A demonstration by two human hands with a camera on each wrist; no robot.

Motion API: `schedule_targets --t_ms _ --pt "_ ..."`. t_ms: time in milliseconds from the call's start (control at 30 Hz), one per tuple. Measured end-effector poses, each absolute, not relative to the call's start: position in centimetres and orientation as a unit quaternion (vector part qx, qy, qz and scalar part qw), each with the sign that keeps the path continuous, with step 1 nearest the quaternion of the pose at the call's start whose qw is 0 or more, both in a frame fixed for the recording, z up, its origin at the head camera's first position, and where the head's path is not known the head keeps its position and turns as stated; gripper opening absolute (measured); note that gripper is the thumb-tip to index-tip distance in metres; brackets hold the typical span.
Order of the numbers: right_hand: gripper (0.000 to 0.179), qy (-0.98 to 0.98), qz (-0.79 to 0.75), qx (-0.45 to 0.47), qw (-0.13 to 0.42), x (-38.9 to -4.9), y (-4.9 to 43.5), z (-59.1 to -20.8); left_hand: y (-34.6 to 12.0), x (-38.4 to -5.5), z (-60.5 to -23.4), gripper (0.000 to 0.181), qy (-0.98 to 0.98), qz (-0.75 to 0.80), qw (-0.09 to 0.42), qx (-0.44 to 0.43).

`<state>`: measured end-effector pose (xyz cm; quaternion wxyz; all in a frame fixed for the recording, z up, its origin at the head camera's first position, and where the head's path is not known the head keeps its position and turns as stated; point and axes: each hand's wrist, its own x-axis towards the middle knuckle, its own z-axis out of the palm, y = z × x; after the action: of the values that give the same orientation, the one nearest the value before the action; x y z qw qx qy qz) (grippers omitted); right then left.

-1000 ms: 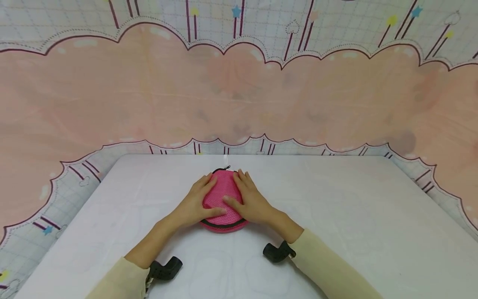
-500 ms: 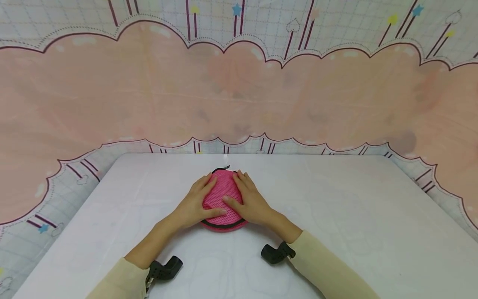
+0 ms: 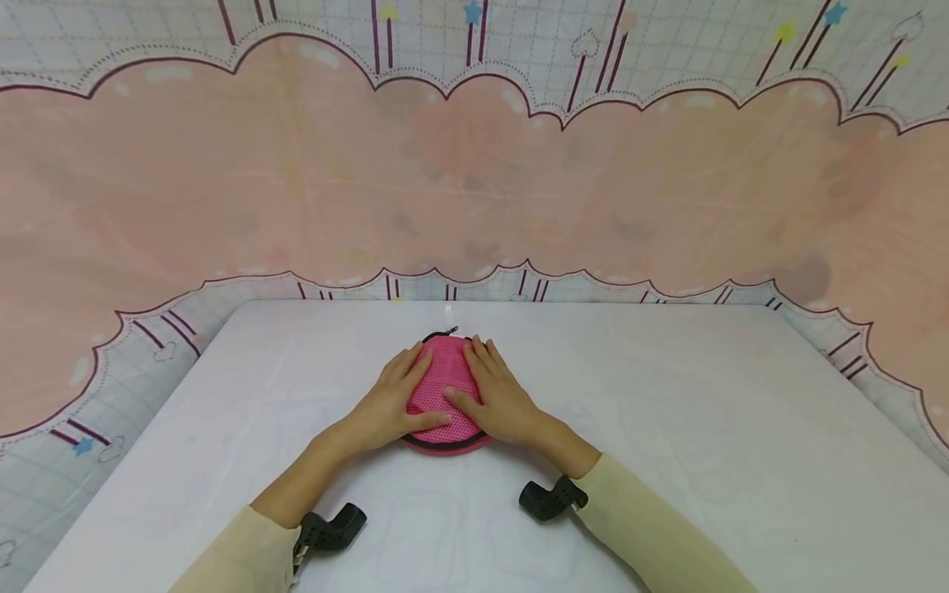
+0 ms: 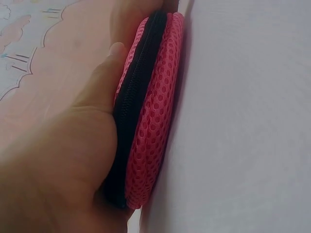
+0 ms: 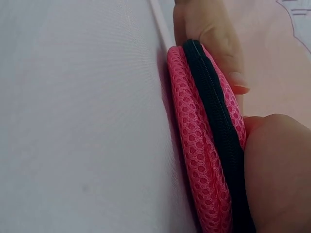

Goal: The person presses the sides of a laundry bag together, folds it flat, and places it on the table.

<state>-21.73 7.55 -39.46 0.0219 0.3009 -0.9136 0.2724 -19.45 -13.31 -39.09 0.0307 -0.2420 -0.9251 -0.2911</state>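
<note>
A round pink mesh pouch (image 3: 447, 379) with a black zipper lies on the white table in the head view, its zipper pull at the far edge. My left hand (image 3: 385, 403) rests on the pouch's left side, thumb laid across the top. On the opposite side rests my right hand (image 3: 504, 399), fingers stretched forward and thumb over the mesh. Both wrist views show the pouch edge-on: the zipper (image 4: 131, 92) and lower mesh face the left camera, and the mesh side (image 5: 194, 145) faces the right one. The pouch's contents, if any, are hidden.
The white tabletop (image 3: 667, 395) spreads out around the pouch. Behind it hangs a pink and white patterned cloth (image 3: 474, 181). A black wrist camera (image 3: 334, 527) sits below the left forearm, another black camera (image 3: 549, 498) by the right sleeve.
Both hands and the pouch hold nearly the same place. The head view has shifted very slightly.
</note>
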Motion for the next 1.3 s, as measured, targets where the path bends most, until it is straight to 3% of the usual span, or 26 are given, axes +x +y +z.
schedule_targets --t_ms 1300 --pt "0.076 -0.92 0.229 0.317 -0.001 -21.48 7.69 -38.98 -13.1 -19.08 -38.37 0.097 -0.933 -0.259 -0.009 -0.252"
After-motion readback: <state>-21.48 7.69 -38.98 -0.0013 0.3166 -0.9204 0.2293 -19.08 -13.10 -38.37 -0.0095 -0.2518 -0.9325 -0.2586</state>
